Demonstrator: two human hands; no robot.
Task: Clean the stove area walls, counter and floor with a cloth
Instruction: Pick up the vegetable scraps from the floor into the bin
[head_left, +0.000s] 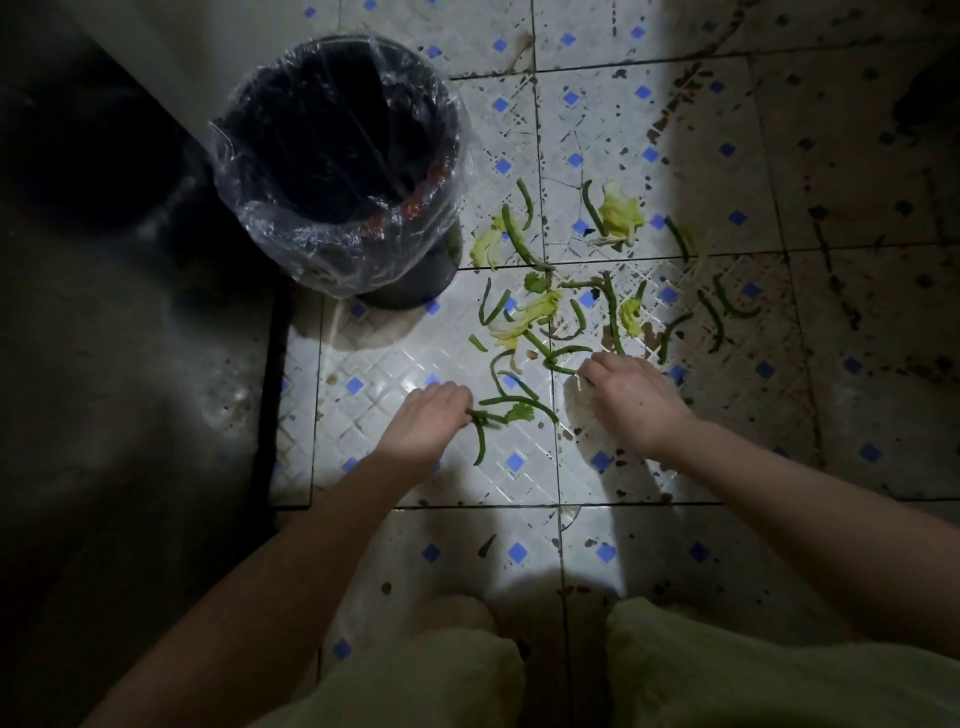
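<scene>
In left grip (428, 422), green scraps (480, 444).

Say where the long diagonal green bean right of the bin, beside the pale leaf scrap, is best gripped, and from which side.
Probably pinch the long green bean at its middle, coming from above and slightly from the right. It lies flat and thin on the floor tiles, the bin crowds its left, and the pale leaf scrap lies close on that side.

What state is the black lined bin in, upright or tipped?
Upright: the black round bin with clear plastic liner stands on its base on the tiled floor, mouth facing up.
</scene>
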